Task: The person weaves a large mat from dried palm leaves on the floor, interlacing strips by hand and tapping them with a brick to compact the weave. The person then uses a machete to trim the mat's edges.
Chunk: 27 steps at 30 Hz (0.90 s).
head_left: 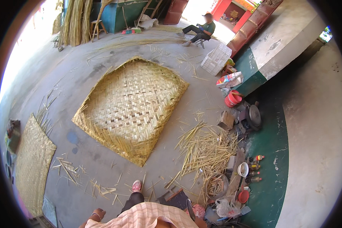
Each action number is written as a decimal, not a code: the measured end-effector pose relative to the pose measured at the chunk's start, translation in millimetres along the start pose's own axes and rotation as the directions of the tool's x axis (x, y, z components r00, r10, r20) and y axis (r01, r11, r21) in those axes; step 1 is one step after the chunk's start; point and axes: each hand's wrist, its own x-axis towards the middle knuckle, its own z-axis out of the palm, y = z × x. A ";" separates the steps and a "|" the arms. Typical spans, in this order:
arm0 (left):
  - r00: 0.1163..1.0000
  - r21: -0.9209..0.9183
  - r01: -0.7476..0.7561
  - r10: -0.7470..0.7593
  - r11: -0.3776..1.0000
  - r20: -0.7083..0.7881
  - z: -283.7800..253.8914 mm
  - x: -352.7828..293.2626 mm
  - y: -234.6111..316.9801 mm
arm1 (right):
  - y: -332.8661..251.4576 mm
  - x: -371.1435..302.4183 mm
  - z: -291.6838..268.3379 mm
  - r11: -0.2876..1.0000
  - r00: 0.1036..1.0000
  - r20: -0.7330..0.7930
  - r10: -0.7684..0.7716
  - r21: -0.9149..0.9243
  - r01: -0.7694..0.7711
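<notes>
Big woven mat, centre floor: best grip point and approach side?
The woven mat lies flat with its near corner pointing at the person. Probably pinch that corner's loose fringe from the near side, thumb on top. The tight centre weave offers no edge, and neither hand is clearly in view.

Large woven bamboo mat [131, 104], flat on floor

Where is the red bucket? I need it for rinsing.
In the head view the red bucket stands on the person's right, at the foot of the green wall base, just below a colourful bag.

Sunlit concrete floor [102, 76] (green-painted wall [269, 186]).
</notes>
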 end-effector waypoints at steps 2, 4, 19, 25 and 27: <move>0.999 0.010 0.026 -0.026 1.000 -0.018 -41.6 35.6 14.0 | -37.4 -10.1 -10.7 0.999 1.000 -0.010 0.015 0.029 -0.014; 0.995 -0.024 0.027 -0.029 0.999 -0.093 -72.9 57.6 31.0 | -54.9 -17.0 -16.2 0.999 0.999 -0.015 0.029 0.044 -0.028; 0.964 -0.198 -0.178 0.131 0.964 -0.232 -96.5 141.1 141.1 | -45.2 29.8 -27.0 0.998 0.996 0.080 -0.028 -0.059 0.033; 0.985 -0.267 0.097 -0.131 0.959 -0.115 -49.9 111.1 179.0 | -36.0 96.0 -63.1 0.997 0.982 0.177 0.061 -0.060 -0.051; 0.937 0.300 -0.346 0.343 0.889 0.065 -37.6 101.7 196.4 | -40.7 113.3 -87.4 0.991 0.968 0.214 0.129 -0.073 -0.116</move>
